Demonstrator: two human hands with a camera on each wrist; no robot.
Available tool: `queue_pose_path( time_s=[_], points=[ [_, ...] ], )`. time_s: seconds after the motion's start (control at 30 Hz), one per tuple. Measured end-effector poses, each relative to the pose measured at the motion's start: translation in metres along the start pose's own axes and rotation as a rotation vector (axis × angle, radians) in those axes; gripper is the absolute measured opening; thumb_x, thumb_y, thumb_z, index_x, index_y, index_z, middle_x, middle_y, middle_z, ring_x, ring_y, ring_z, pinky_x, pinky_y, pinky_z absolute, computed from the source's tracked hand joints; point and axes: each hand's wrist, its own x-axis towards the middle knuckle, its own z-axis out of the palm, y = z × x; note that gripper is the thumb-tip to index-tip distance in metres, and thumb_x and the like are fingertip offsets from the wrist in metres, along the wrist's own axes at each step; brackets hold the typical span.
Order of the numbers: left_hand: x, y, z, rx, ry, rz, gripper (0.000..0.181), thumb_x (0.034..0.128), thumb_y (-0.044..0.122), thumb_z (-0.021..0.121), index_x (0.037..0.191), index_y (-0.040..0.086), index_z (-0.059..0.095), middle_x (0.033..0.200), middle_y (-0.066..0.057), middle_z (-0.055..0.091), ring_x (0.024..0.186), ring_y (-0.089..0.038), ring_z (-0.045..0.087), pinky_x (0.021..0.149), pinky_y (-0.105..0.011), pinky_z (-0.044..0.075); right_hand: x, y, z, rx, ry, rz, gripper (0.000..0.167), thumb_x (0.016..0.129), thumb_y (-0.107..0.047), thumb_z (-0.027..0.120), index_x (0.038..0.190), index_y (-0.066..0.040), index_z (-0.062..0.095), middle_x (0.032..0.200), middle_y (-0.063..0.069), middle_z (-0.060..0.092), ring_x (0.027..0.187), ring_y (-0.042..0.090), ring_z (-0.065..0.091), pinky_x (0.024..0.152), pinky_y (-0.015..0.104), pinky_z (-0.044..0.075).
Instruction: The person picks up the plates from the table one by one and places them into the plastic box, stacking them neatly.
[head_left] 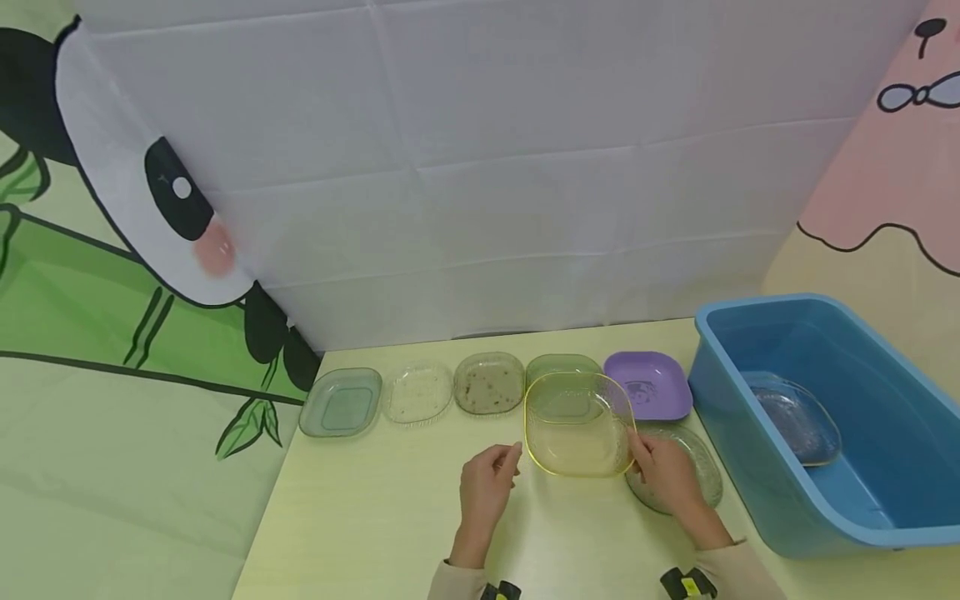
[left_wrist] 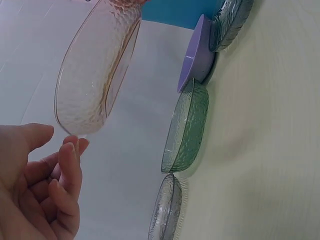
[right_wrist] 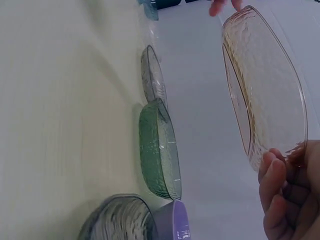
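A clear yellow-tinted dish (head_left: 573,442) is held up over the table, tilted. My right hand (head_left: 667,475) pinches its right edge between thumb and fingers. Close to the dish's left side is my left hand (head_left: 491,487), its fingers loosely bent; the left wrist view shows a gap between thumb and fingers (left_wrist: 70,170). Whether a fingertip there touches the rim, I cannot tell. Behind the yellow dish stands a green dish (left_wrist: 187,127), partly seen through it. A purple dish (head_left: 648,386) lies to its right, and a ribbed greyish clear dish (head_left: 701,467) sits partly under my right hand.
A large blue tub (head_left: 765,508) stands on the right with a clear bluish dish (head_left: 798,421) inside. Along the table's back edge lie a blue-green dish (head_left: 341,402), a clear dish (head_left: 418,392) and a spotted grey dish (head_left: 490,383). A printed cloth (head_left: 487,208) hangs behind.
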Motion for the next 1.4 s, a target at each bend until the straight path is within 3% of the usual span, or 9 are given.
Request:
queue_pose_path(
  time_s=[0.13, 0.37, 0.7, 0.97, 1.2, 1.4],
  points=[
    [-0.003, -0.004, -0.003, 0.001, 0.003, -0.015, 0.025, 0.0885, 0.03, 0.059, 0.083, 0.009, 0.07, 0.062, 0.002, 0.064, 0.047, 0.0, 0.051, 0.048, -0.018, 0.041, 0.008, -0.002, -0.016, -0.04, 0.023, 0.004, 0.043, 0.098, -0.031, 0.04, 0.062, -0.011, 0.054, 0.054, 0.002, 0.056, 0.047, 0.008, 0.044, 0.046, 0.026, 0.034],
    [-0.005, -0.01, -0.004, 0.011, -0.001, -0.027, 0.018, 0.0877, 0.022, 0.061, 0.081, 0.008, 0.07, 0.063, 0.001, 0.065, 0.047, -0.001, 0.052, 0.048, -0.018, 0.042, 0.021, -0.009, -0.037, -0.074, 0.095, -0.079, 0.045, 0.098, -0.028, 0.04, 0.059, -0.01, 0.055, 0.051, 0.001, 0.054, 0.046, 0.009, 0.044, 0.046, 0.026, 0.033],
    [-0.005, -0.016, -0.006, 0.016, 0.002, -0.031, 0.019, 0.0881, 0.022, 0.061, 0.08, 0.008, 0.07, 0.063, 0.0, 0.065, 0.047, -0.001, 0.052, 0.047, -0.018, 0.042, 0.035, -0.032, -0.08, -0.15, 0.298, -0.251, 0.043, 0.096, -0.023, 0.044, 0.056, -0.012, 0.051, 0.046, -0.001, 0.049, 0.041, 0.008, 0.038, 0.042, 0.027, 0.029],
    [-0.005, -0.019, -0.006, -0.006, -0.009, -0.042, 0.019, 0.0881, 0.023, 0.061, 0.078, 0.01, 0.069, 0.063, 0.0, 0.065, 0.048, -0.002, 0.052, 0.048, -0.019, 0.042, 0.038, -0.048, -0.123, -0.191, 0.427, -0.295, 0.045, 0.097, -0.024, 0.043, 0.054, -0.012, 0.051, 0.043, -0.001, 0.045, 0.037, 0.0, 0.025, 0.038, 0.026, 0.022],
    [-0.005, -0.019, -0.007, -0.025, -0.008, -0.05, 0.019, 0.0874, 0.021, 0.061, 0.077, 0.007, 0.069, 0.062, -0.001, 0.065, 0.048, -0.004, 0.053, 0.048, -0.019, 0.043, 0.034, -0.049, -0.154, -0.256, 0.401, -0.277, 0.043, 0.097, -0.027, 0.041, 0.06, -0.012, 0.057, 0.046, -0.002, 0.049, 0.038, 0.002, 0.03, 0.037, 0.027, 0.023],
    [-0.005, -0.021, -0.007, -0.033, -0.023, -0.058, 0.021, 0.0871, 0.022, 0.062, 0.079, 0.004, 0.069, 0.061, -0.001, 0.064, 0.047, -0.003, 0.052, 0.048, -0.019, 0.042, 0.027, -0.038, -0.179, -0.376, 0.361, -0.28, 0.039, 0.099, -0.026, 0.039, 0.068, -0.01, 0.057, 0.048, -0.003, 0.048, 0.039, 0.002, 0.029, 0.037, 0.028, 0.024]
  ],
)
